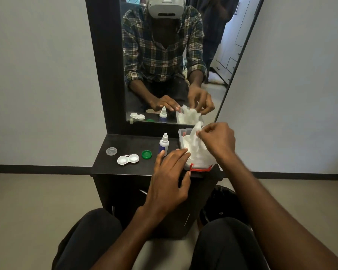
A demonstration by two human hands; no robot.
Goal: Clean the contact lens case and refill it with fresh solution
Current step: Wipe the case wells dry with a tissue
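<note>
A left hand (169, 172) lies spread against a clear tissue tub (200, 166) while the right hand (216, 140) pinches a white tissue (195, 145) from it, the white contact lens case (128, 159) sitting open, both wells uncapped, on the dark worktop (129, 143) beside a solution bottle (163, 144).

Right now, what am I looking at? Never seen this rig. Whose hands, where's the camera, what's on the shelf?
No machine here: a person's two bare hands, filmed by one wide-angle camera on their head, looking forward and down. The mirror ahead reflects them wearing the headset. On the dark shelf, left to right: a clear cap, the open white lens case, a green cap, a solution bottle and a tissue box. The right hand pinches a tissue, pulling it up; the left hand steadies the box.
</note>
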